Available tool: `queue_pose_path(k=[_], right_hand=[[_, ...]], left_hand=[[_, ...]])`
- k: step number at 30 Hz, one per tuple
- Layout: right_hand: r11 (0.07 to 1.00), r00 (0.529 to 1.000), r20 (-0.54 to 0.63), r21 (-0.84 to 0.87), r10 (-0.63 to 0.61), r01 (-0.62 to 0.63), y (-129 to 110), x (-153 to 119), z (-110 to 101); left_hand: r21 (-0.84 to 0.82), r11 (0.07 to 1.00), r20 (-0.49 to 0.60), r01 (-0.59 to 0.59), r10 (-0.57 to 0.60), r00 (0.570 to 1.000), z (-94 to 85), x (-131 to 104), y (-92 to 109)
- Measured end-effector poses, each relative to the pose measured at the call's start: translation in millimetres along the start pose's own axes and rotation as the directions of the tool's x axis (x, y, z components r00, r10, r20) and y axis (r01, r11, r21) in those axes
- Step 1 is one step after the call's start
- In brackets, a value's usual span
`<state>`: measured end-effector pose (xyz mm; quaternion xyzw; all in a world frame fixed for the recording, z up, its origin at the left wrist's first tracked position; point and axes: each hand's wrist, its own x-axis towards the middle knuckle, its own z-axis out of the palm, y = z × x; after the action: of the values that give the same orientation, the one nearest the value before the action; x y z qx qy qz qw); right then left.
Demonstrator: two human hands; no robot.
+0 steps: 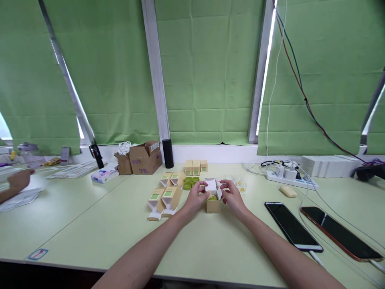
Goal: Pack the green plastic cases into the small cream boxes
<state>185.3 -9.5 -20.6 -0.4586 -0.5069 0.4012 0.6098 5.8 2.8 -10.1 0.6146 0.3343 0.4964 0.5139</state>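
Observation:
A small kraft cardboard box [212, 206] stands open in front of me, its white-lined lid raised at the back. Something green [213, 197] shows inside it. My left hand [195, 197] pinches the left side flap, and my right hand [232, 196] has its fingers closed at the right flap. Just behind my left hand are several green square containers [188, 184]. Clear plastic pieces with yellow spots [240, 184] lie beyond my right hand. To the left, several open boxes [155, 200] with green-windowed fronts lie with flaps out; closed boxes [196, 166] stand at the back.
Two phones [293, 224] [339, 233] with cables lie at right, near a beige oval case [288, 191] and a power strip [291, 180]. A carton [146, 160], black cylinder [167, 153] and tissue pack [104, 176] stand back left. Another person's hand [19, 180] is far left.

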Motion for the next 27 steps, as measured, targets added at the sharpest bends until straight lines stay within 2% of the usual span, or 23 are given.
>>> queue_pose_path(k=[8,14,27], right_hand=[[0.994,0.996,0.037,0.061,0.087,-0.089,-6,-3,1],[0.994,0.991,0.100,0.062,0.083,-0.089,-7,-7,3],[0.996,0.986,0.142,-0.025,0.083,-0.080,3,-8,4]], left_hand=[[0.050,0.999,0.016,-0.016,0.015,1.000,-1.2,0,-3],[0.045,0.999,0.014,-0.026,0.026,1.000,-0.3,1,-2],[0.060,0.998,0.031,-0.031,0.029,0.999,1.2,-2,2]])
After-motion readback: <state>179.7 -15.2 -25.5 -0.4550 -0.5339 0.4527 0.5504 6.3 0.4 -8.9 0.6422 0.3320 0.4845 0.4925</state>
